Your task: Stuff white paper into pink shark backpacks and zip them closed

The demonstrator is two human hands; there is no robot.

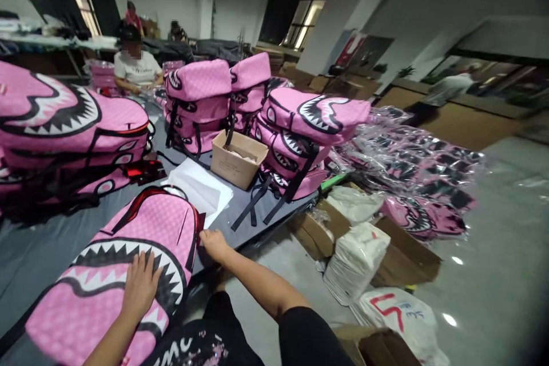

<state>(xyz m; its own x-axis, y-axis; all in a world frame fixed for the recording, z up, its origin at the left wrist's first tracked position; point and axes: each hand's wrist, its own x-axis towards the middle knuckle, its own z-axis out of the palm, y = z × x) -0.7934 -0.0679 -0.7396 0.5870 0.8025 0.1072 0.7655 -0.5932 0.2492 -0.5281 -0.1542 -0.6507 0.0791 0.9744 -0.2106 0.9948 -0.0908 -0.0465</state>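
Note:
A pink checked backpack (167, 223) with a black-and-white shark-mouth print lies front side up on the dark grey table, close to me. My left hand (141, 286) rests flat on the printed mouth, fingers stretched out. At the bag's right upper side, my right hand (214, 246) is closed in a pinch on its edge, by a dark red strip (200, 223). The fingertips partly hide what exactly is pinched there. Red lining or trim shows along the curved zipper opening at the top. White paper sheets (199, 189) lie just beyond the bag.
Stacked pink backpacks stand at the left (115, 117), centre back (197, 86) and right (317, 114). An open cardboard box (238, 163) sits between them. Plastic-wrapped bags (416, 154), cartons and white bundles (355, 257) cover floor beyond the table's right edge. A co-worker (137, 68) sits across.

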